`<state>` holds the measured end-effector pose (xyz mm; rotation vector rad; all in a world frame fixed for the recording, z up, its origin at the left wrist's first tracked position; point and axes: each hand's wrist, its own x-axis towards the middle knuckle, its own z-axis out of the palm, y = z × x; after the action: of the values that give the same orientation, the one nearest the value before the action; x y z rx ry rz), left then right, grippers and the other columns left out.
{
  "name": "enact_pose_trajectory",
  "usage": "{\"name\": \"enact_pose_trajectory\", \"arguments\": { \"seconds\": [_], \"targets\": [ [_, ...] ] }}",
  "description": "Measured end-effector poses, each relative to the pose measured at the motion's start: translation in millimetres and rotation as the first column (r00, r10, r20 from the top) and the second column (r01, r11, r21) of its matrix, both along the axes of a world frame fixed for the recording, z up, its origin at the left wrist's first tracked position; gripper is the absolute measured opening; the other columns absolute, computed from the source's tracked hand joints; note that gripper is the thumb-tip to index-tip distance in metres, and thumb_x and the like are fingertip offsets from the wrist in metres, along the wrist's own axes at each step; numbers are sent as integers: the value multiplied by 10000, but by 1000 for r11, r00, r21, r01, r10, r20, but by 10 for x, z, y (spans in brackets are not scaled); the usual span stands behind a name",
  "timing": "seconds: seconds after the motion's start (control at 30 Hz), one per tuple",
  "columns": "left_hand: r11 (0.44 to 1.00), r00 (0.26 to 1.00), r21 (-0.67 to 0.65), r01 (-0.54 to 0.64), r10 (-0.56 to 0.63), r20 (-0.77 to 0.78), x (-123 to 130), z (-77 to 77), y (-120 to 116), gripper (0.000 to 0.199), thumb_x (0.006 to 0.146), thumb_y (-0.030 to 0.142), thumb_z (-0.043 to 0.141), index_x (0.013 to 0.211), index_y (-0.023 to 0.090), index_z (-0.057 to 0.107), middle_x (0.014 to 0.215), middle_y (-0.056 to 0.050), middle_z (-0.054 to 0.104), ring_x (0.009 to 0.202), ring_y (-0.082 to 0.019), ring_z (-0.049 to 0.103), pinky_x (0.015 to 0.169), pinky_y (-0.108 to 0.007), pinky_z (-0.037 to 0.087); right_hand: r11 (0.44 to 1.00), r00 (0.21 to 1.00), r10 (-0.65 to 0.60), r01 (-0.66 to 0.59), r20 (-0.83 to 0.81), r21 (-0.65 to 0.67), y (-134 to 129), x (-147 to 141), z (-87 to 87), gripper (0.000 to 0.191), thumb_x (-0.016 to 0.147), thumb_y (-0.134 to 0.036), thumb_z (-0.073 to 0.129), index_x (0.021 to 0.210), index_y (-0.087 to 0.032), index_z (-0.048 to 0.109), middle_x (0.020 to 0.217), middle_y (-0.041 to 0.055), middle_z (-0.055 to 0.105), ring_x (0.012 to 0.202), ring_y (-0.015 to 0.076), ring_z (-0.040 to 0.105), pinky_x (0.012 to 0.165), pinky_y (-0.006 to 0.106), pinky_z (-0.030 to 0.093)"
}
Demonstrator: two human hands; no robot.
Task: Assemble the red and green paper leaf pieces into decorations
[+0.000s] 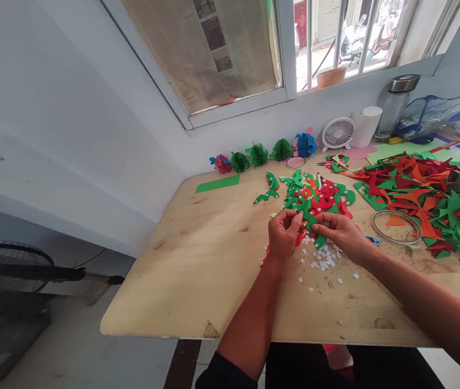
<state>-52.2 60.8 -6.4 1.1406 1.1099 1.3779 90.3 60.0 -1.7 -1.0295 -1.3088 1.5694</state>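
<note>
Both hands meet over the table, holding one green paper cutout (310, 219) between them. My left hand (284, 232) pinches its left end, and my right hand (337, 229) pinches its right side with fingers closed. Just beyond lies a pile of red, green and orange cutouts (327, 195) dotted with small white squares. Loose white squares (325, 258) are scattered on the wood below my hands. Two green cutouts (271, 186) lie apart at the left of the pile. Red paper shows partly behind my left hand.
On the wooden table (197, 259), a tape roll (395, 227) lies beside a large heap of paper scraps (428, 189). Along the wall stand folded paper figures (259, 155), a small white fan (338, 133) and a glass bottle (395, 108). A green strip (217, 183) lies at the back left.
</note>
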Motion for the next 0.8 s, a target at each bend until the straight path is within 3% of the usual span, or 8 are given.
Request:
{"name": "enact_pose_trajectory", "arguments": {
  "seconds": [0.27, 0.4, 0.53, 0.67, 0.8],
  "targets": [
    [1000, 997, 3, 18, -18, 74, 7, 28, -9, 226, 687, 348, 655, 682, 151, 544, 509, 30, 556, 448, -86, 508, 472, -207, 415, 999, 999, 2, -4, -36, -39, 14, 19, -35, 301, 605, -405, 768, 686, -161, 613, 632, -1, 634, 617, 124, 566, 597, 238, 424],
    [984, 963, -14, 179, -172, 208, -49, 28, 5, 310, 648, 319, 710, 880, 155, 587, 591, 28, 589, 488, -90, 530, 484, -210, 418, 997, 993, 36, -44, -112, -69, -3, 34, -28, 265, 649, -386, 747, 713, -162, 620, 658, -3, 629, 624, 112, 559, 585, 228, 414],
    [928, 893, -12, 372, -354, 279, -128, 18, 18, 369, 642, 276, 734, 975, 167, 619, 617, 36, 573, 493, -73, 514, 507, -212, 415, 981, 977, 89, -120, -194, -155, -26, 56, 6, 234, 682, -358, 734, 727, -157, 624, 648, -2, 620, 609, 100, 551, 566, 218, 412],
    [895, 858, -30, 445, -416, 300, -169, 13, 29, 358, 619, 288, 760, 934, 164, 641, 590, 36, 565, 469, -68, 499, 488, -211, 392, 941, 943, 142, -222, -301, -254, -30, 88, 0, 196, 678, -281, 750, 774, -156, 634, 652, -2, 633, 602, 88, 570, 553, 197, 423],
    [896, 859, -47, 442, -408, 309, -172, 4, 42, 351, 587, 295, 784, 879, 156, 648, 591, 28, 578, 466, -70, 507, 473, -208, 382, 921, 923, 182, -281, -339, -268, -20, 112, -26, 175, 696, -267, 739, 765, -149, 630, 649, 9, 643, 591, 88, 582, 525, 186, 433]
  ]
}}
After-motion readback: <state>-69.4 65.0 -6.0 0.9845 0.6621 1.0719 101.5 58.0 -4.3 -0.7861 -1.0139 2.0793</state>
